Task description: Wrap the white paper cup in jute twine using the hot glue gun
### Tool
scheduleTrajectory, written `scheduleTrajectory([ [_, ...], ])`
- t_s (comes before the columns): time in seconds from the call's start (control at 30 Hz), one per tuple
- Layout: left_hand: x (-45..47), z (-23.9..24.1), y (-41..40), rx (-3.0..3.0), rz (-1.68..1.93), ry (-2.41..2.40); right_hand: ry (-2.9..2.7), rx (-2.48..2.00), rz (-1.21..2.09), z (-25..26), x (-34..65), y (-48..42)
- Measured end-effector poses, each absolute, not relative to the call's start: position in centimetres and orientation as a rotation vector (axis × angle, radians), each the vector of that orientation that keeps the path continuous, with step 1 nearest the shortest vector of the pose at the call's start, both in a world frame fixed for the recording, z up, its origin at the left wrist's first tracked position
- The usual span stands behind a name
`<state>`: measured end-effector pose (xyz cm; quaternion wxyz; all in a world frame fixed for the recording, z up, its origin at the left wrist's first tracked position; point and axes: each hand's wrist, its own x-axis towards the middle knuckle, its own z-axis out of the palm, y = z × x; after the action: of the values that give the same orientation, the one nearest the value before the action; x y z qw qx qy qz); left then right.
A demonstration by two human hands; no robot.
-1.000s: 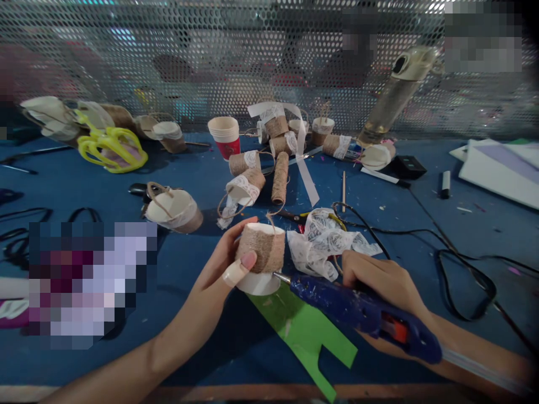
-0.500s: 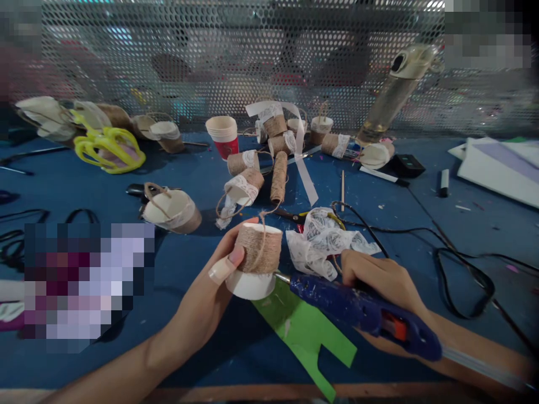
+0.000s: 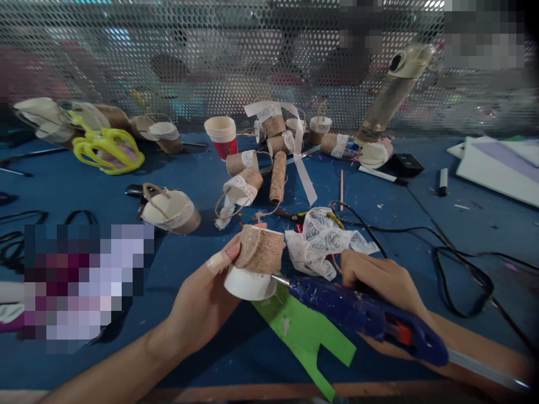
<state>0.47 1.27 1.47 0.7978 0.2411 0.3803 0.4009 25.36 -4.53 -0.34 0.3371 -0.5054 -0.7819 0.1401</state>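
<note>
My left hand is closed round a paper cup held upside down, its upper part wound with brown twine and its white rim part bare. A bandage wraps the left thumb. In my right hand is a blue hot glue gun, a clear glue stick poking from its back end. The metal nozzle meets the cup just under the lowest turn of twine. A strand of twine runs from the cup toward the twine spool. Below the cup lies a green cut-out sheet.
Crumpled white lace lies by my right hand, over scissors. Several twine-wrapped cups, a stack of red cups and a yellow basket-like object stand farther back. A black cable loops at right. A perforated metal screen closes off the back.
The cup has turned slightly in my left hand, and the left thumb has shifted back behind its edge. The glue gun has moved slightly, its nozzle still at the cup.
</note>
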Motion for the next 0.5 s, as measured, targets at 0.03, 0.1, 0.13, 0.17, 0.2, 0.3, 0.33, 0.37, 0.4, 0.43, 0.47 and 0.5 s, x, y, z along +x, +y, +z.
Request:
scheduleTrajectory([
  [0.03, 0.4, 1.4, 1.3, 0.508, 0.856, 0.793, -2.038, -1.298, 0.349, -0.4, 25.4, -4.4],
  [0.1, 0.3, 1.2, 1.5, 0.504, 0.86, 0.742, -2.043, -1.234, 0.312, -0.7, 25.6, -4.2],
  [0.13, 0.2, 1.1, 1.6, 0.506, 0.851, 0.716, -2.047, -1.206, 0.3, -0.8, 25.6, -4.2],
  [0.17, 0.2, 1.0, 1.7, 0.505, 0.841, 0.696, -2.051, -1.192, 0.295, -0.9, 25.7, -4.1],
  [0.2, 0.1, 1.0, 1.8, 0.5, 0.826, 0.679, -2.053, -1.191, 0.296, -0.9, 25.7, -4.1],
  [0.3, -0.1, 1.0, 1.9, 0.475, 0.796, 0.644, -2.054, -1.238, 0.318, -0.7, 25.7, -4.2],
  [0.33, -0.2, 1.0, 1.9, 0.471, 0.793, 0.637, -2.056, -1.248, 0.328, -0.5, 25.7, -4.3],
  [0.37, -0.2, 1.0, 1.9, 0.475, 0.792, 0.633, -2.059, -1.256, 0.338, -0.4, 25.6, -4.4],
  [0.4, -0.2, 0.9, 1.8, 0.483, 0.79, 0.633, -2.063, -1.257, 0.348, -0.2, 25.6, -4.5],
  [0.43, -0.3, 0.8, 1.8, 0.496, 0.793, 0.633, -2.076, -1.253, 0.364, 0.0, 25.7, -4.6],
  [0.47, -0.2, 0.7, 1.7, 0.511, 0.79, 0.633, -2.086, -1.247, 0.379, 0.1, 25.7, -4.7],
  [0.5, -0.2, 0.5, 1.7, 0.517, 0.792, 0.637, -2.094, -1.236, 0.389, 0.2, 25.7, -4.7],
])
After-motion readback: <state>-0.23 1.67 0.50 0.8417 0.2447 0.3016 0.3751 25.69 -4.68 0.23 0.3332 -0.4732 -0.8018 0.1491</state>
